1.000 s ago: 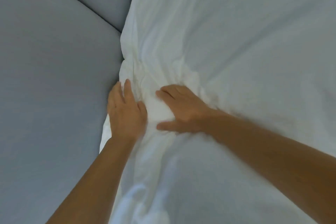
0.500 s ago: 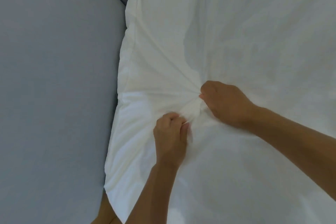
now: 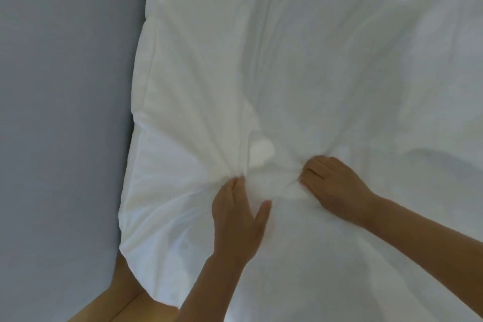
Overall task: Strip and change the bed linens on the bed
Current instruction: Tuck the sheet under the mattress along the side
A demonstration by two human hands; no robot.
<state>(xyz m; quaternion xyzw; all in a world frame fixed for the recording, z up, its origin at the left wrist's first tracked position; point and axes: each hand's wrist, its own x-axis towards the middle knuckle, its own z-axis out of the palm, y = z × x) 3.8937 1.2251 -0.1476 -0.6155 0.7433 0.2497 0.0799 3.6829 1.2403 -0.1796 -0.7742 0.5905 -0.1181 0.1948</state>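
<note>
Head view, white sheet: spread from 12 to 5 o'clock, gathered into a bunch of folds near centre.
Left hand: at 6 o'clock, fingers curled into the bunch, thumb out.
Right hand: at 3 o'clock of the bunch, gripping it too.
Progress: likely mid-task. One sheet is in the hands — stripping or fitting, I cannot tell.
Surface and room: plain grey surface at 9 o'clock; wood-coloured strip at 7 o'clock.

The white sheet lies spread out wide. Near the lower middle it is bunched, and long creases fan outward from there.
</note>
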